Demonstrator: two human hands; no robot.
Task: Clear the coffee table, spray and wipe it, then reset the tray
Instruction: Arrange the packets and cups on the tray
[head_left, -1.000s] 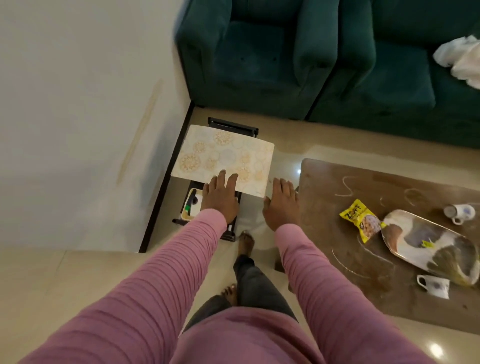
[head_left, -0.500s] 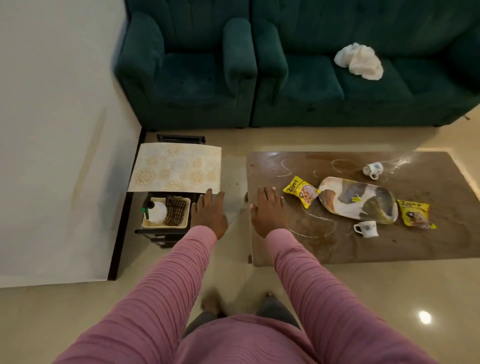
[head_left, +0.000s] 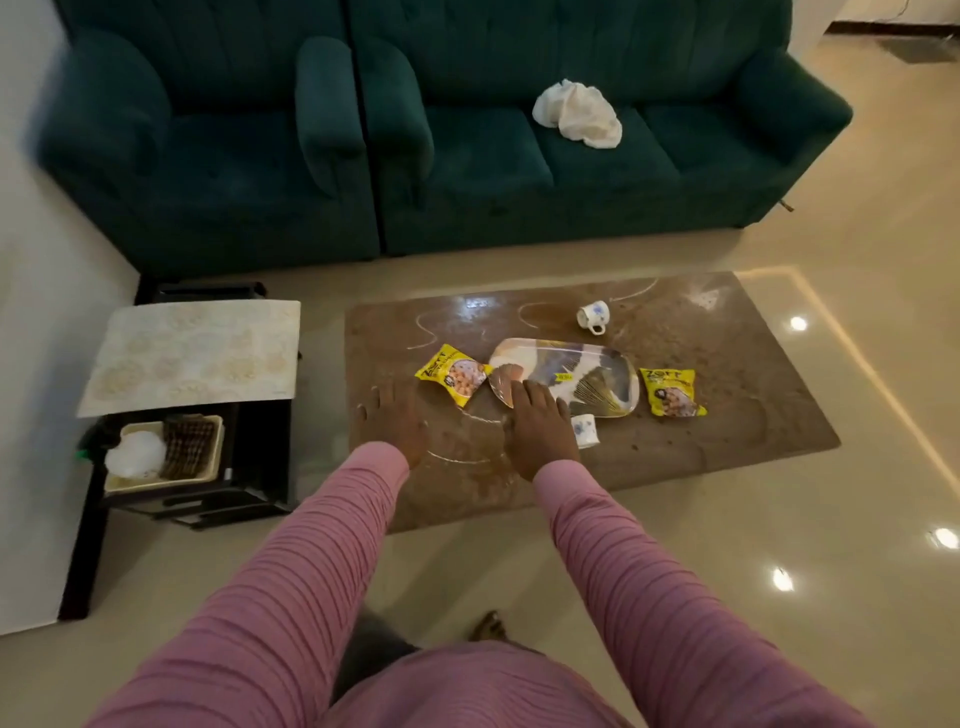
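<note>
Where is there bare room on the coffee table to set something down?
Right end of the table, past the right pack; far-left corner behind the left pack. Crowded in the middle: tray, far cup, near cup, with left hand and right hand over the near-left part.

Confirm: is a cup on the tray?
No, the far cup and near cup are on the table, off the tray.
</note>
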